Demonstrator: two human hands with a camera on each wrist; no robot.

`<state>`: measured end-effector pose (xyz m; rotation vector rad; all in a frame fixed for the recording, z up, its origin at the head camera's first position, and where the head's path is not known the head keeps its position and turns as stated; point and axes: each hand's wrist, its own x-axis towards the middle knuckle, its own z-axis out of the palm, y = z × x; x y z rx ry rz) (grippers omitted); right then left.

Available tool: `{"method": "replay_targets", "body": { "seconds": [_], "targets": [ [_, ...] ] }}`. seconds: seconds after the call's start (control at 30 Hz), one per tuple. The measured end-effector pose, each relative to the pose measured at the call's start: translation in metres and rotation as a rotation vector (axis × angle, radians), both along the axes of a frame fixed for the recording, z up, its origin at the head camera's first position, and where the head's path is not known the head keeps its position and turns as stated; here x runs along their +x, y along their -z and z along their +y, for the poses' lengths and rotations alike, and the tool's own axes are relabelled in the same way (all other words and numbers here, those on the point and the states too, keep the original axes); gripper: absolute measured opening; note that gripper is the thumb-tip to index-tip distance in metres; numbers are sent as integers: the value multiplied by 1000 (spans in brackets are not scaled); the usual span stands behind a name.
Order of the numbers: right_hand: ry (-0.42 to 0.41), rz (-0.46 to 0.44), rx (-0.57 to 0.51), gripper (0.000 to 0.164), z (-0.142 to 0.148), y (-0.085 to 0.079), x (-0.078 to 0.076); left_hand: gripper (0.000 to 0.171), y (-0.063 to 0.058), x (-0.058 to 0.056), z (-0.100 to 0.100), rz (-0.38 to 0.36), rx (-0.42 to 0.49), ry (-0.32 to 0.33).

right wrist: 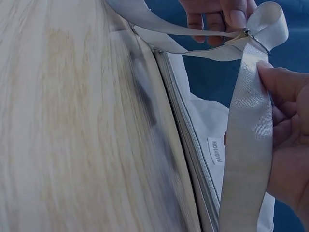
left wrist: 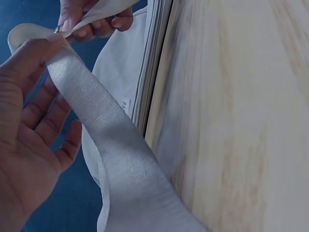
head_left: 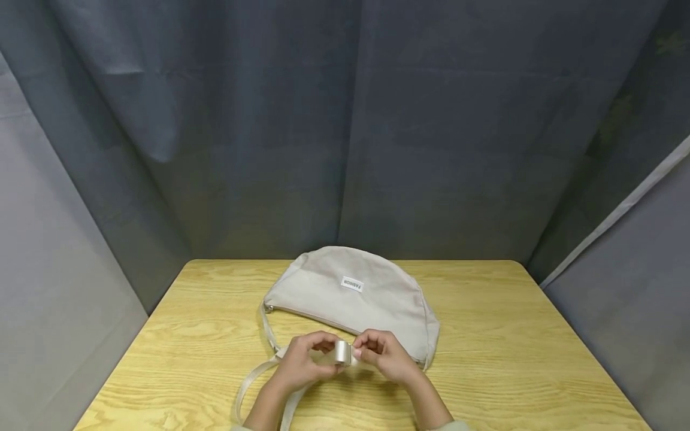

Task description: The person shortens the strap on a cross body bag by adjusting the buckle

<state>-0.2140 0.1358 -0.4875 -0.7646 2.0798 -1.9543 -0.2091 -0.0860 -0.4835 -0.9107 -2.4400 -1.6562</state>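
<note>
A pale beige shoulder bag [head_left: 318, 278] lies on the wooden table, its sewn white label [head_left: 352, 284] upside down in the head view. Its long strap [left wrist: 116, 130] is lifted in front of the bag, looping around a small metal slider [right wrist: 247, 33]. My left hand [head_left: 305, 361] pinches the strap on one side of this slider. Close by, my right hand [head_left: 386, 355] holds the strap between thumb and fingers on the other side. The strap bulges into a small loop [right wrist: 271, 24] between the hands.
The rest of the strap [head_left: 244, 389] trails in a curve on the table [head_left: 512, 347], left of the hands. Dark curtains [head_left: 431, 131] hang behind the table's far edge, with pale grey panels [head_left: 48, 251] at the sides.
</note>
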Motion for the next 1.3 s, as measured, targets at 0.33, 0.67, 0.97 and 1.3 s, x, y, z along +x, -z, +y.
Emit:
{"method": "replay_targets", "body": {
  "seconds": [0.33,0.67,0.97,1.3],
  "targets": [
    [9,-16,5,10,3,2,-1,40,1,3,6,-24,-11,-19],
    [-18,-34,14,22,9,0,1,40,2,2,6,-20,-15,-42],
    [-22,-64,100,15,20,-5,6,38,-31,17,4,-27,11,-22],
    [2,-30,38,11,0,-8,9,37,-33,21,3,-51,-2,-7]
  ]
}}
